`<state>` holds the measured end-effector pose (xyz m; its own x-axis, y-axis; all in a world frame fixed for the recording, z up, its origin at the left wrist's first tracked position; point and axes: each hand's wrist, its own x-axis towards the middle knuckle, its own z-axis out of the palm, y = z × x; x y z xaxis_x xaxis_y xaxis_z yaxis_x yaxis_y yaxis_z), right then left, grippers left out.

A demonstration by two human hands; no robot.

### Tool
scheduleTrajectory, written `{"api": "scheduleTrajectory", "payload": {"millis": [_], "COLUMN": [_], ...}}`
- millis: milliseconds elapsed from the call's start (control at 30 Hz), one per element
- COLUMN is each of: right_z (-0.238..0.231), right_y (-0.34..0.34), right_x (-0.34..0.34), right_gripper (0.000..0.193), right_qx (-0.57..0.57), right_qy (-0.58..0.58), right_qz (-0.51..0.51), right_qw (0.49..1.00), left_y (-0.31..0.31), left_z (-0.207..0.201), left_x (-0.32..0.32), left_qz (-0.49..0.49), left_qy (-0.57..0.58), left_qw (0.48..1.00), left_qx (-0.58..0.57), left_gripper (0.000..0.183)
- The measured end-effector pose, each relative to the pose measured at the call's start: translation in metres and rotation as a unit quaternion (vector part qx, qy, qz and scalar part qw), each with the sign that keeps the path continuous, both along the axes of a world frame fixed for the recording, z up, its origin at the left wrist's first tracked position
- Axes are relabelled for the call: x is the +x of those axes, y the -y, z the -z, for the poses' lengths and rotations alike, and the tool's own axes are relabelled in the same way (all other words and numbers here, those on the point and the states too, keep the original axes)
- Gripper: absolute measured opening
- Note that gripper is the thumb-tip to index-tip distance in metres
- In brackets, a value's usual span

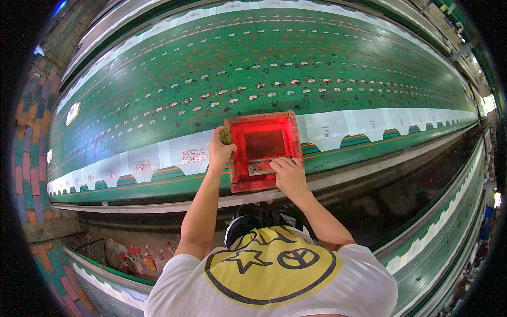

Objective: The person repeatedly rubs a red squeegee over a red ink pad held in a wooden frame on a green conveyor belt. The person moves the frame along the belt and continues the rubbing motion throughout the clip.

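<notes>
The red frame (253, 186) lies at the near long edge of the green desk (174, 58), over the white strip (338, 124), about midway between the desk's two ends; the left hand (222, 145) has its fingers clamped on the frame's left side; the right hand (289, 174) has its fingers closed on the wooden scraper (259, 168), which lies inside the frame by the near rim (the right thumb is hard to make out). Good work here likely asks for a firm left hand, so the frame stays flat and square to the desk's near edge; the scraper should probably bear down evenly from end to end, since a tilt could leave the red patchy.

Left of the frame, the strip bears red prints (194, 155); to the right it shows dark outlines (326, 130); rows of small coloured marks (264, 84) run along the middle of the desk, and a small pale block (73, 112) sits near its left end; another pale strip (222, 9) follows the far edge; beyond the left end are coloured paving bricks (39, 124); a second green desk (438, 259) stands behind the person, across a dark aisle (412, 198).
</notes>
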<state>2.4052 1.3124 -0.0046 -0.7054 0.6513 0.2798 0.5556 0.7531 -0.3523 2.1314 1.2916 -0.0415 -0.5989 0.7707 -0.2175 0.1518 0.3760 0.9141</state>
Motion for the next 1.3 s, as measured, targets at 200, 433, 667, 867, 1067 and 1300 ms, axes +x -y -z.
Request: {"api": "scheduleTrajectory", "payload": {"millis": [200,433,667,867,1067,1300], "right_z": [-0.003,-0.011,-0.001,0.016,-0.005,-0.010], "right_y": [-0.002,0.001,0.015,-0.042,-0.098,-0.108], "right_x": [0.003,0.007,0.014,-0.025,-0.055,-0.065], "right_gripper": [0.026,0.026,0.026,0.026,0.018,0.015], "right_qx": [-0.006,-0.009,0.035,0.093,0.007,-0.032], "right_qy": [0.004,0.000,0.014,-0.012,0.012,0.030], "right_qz": [-0.002,-0.002,-0.023,-0.013,-0.010,0.006], "right_qw": [1.000,1.000,0.999,0.996,1.000,0.999], "left_y": [-0.002,-0.004,-0.003,-0.003,-0.003,-0.002], "left_z": [-0.025,-0.029,-0.022,-0.008,-0.013,-0.009], "left_x": [0.009,0.009,0.007,0.004,0.003,0.005], "left_qz": [-0.006,0.008,0.010,0.016,0.023,0.031], "left_qy": [-0.041,-0.053,-0.073,-0.093,-0.052,-0.040], "left_qw": [0.998,0.996,0.994,0.994,0.997,0.998], "left_qx": [-0.044,-0.068,-0.076,-0.055,-0.060,-0.037], "left_gripper": [0.078,0.080,0.081,0.081,0.081,0.080]}}
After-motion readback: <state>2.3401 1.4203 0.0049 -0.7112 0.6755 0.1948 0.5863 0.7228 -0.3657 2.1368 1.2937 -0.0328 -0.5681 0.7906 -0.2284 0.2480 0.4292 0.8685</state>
